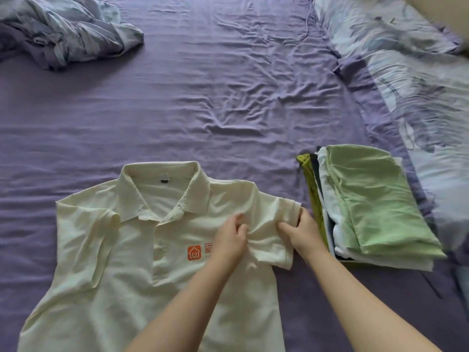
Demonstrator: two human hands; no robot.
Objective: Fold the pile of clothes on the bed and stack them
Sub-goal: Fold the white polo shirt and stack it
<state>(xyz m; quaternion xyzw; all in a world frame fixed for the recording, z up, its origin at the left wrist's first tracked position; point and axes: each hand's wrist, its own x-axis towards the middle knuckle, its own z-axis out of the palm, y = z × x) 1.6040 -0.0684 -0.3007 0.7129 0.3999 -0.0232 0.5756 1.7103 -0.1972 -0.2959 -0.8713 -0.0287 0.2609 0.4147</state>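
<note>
Shirt (142, 250) lies flat, collar far; your left hand (229, 240) and right hand (302, 232) pinch its right sleeve (274, 224), presumably for folding inward.

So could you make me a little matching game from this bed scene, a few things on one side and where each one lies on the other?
Things:
1. cream polo shirt
2. folded stack
3. crumpled duvet
4. pillow

Places:
A. far left corner
B. far right corner
C. spread flat, near the person, under both hands
D. right of the shirt

Pairs: 1-C, 2-D, 3-A, 4-B
</note>
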